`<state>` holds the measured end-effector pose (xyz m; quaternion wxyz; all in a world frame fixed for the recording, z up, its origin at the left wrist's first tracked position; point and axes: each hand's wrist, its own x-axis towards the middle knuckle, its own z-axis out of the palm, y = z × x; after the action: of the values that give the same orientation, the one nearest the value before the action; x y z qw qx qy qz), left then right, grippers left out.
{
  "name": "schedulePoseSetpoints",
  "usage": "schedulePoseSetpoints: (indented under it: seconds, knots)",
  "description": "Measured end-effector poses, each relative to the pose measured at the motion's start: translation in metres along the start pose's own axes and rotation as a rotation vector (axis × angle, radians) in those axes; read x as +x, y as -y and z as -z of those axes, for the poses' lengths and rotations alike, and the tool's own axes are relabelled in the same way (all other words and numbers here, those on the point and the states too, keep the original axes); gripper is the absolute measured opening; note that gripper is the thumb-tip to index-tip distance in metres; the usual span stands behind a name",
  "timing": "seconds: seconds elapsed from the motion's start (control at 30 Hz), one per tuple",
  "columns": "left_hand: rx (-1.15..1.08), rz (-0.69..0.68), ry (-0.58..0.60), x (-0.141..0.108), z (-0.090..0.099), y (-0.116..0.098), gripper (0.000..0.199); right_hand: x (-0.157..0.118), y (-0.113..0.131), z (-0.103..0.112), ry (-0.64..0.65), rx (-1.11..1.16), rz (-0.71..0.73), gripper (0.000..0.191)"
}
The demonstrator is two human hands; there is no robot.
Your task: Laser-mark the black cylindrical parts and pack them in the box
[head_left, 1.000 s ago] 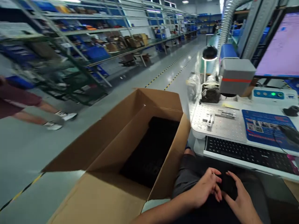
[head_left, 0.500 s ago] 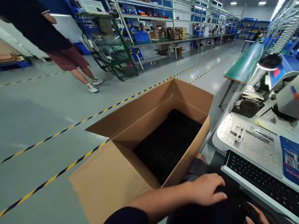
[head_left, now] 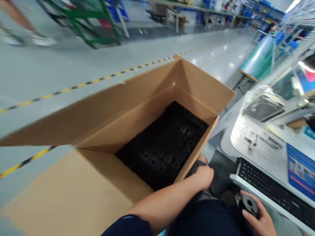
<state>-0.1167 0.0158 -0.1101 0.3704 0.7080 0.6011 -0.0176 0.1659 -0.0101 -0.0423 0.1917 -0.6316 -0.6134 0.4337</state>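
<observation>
My right hand (head_left: 264, 221), at the lower right, grips a black round part (head_left: 249, 204) with holes in its face, thumb on one side and fingers on the other. A second dark piece seems to sit just left of it, too dim to make out. My left hand (head_left: 205, 177) is curled into a fist over my knee, close to the box's near wall; what its fingers hold, if anything, is hidden. In the open cardboard box (head_left: 145, 127) lies a black foam-like layer (head_left: 157, 141) with several dark ring-shaped parts (head_left: 168, 159) showing in it.
A keyboard (head_left: 268, 186) lies on a tray at the right, below a perforated metal plate (head_left: 246, 131) with small fixtures. A blue printed sheet (head_left: 300, 173) is beside it. Box flaps (head_left: 61, 193) spread outward. A green cart (head_left: 86, 19) and a person's legs (head_left: 17, 16) are farther off.
The view has tipped down and turned. My left hand has moved away from my right hand towards the box and curled. The round part in my right hand has come into clear sight.
</observation>
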Motion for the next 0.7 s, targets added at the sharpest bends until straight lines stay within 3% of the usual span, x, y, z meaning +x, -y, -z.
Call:
schedulePoseSetpoints:
  seconds: [0.1,0.23,0.3,0.4,0.47,0.53,0.63,0.7]
  knots:
    - [0.004,-0.020,-0.006,0.000,0.007,0.003,0.029,0.010,0.033,-0.012,-0.022,0.065,0.072,0.060]
    - [-0.028,-0.094,-0.041,0.003,0.013,0.005,0.031,0.031,0.066,-0.025,-0.074,0.152,0.244,0.055]
    - [-0.068,-0.172,-0.061,0.001,0.017,0.002,0.053,0.036,0.073,-0.030,-0.083,0.173,0.295,0.052]
    - [-0.266,-0.344,-0.136,-0.005,0.018,-0.004,0.109,0.038,0.073,-0.038,-0.082,0.185,0.306,0.055]
    - [-0.446,-0.451,-0.194,-0.007,0.016,-0.007,0.128,0.039,0.069,-0.047,-0.072,0.204,0.292,0.056]
    - [-0.583,-0.532,-0.252,-0.007,0.014,-0.010,0.114,0.040,0.066,-0.056,-0.052,0.216,0.311,0.057]
    - [-0.684,-0.614,-0.318,-0.005,0.010,-0.012,0.067,0.042,0.065,-0.065,-0.027,0.174,0.393,0.057]
    - [-0.688,-0.614,-0.340,-0.002,0.006,-0.012,0.058,0.041,0.067,-0.064,-0.039,0.106,0.446,0.058]
